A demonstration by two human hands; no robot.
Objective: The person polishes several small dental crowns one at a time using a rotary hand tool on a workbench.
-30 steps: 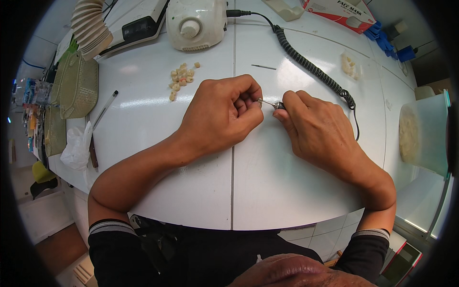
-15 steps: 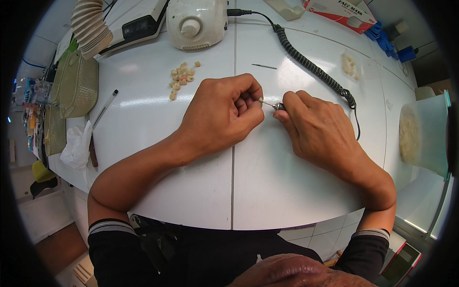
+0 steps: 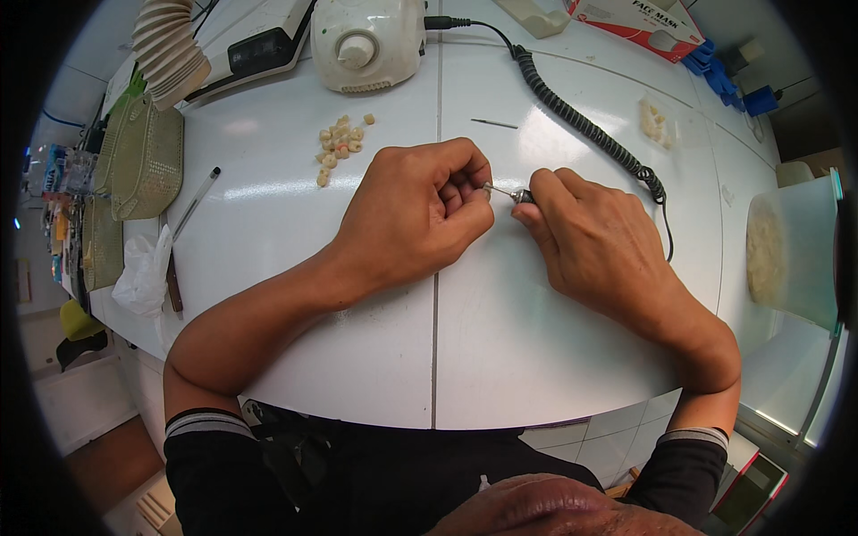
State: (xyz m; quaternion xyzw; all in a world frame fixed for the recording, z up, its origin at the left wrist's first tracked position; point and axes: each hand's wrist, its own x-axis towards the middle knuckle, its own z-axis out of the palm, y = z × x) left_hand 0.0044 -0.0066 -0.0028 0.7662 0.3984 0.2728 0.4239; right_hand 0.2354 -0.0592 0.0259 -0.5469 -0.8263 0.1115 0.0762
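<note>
Over the middle of the white table, my left hand [image 3: 416, 210] pinches a small dental crown [image 3: 488, 187] between thumb and index finger; most of it is hidden by the fingertips. My right hand [image 3: 594, 228] is wrapped round a rotary handpiece [image 3: 523, 196], whose body is largely covered by the fingers. The handpiece's thin metal bit points left and meets the crown at my left fingertips. Beyond my left hand lies a loose pile of tooth-coloured crowns [image 3: 338, 143]. A thin metal pin-like tool [image 3: 494, 123] rests past both hands.
A white control unit [image 3: 368, 45] stands at the back, and a black coiled cord [image 3: 572, 112] runs from it toward my right hand. A clear bag of crowns [image 3: 655, 123], a lidded tub [image 3: 791, 255], a pen [image 3: 197, 204], mesh baskets [image 3: 147, 161] and a ribbed hose [image 3: 170, 54] surround the work area.
The handpiece's bit has shifted very slightly against the crown. Both hands keep the same grip and nearly the same place.
</note>
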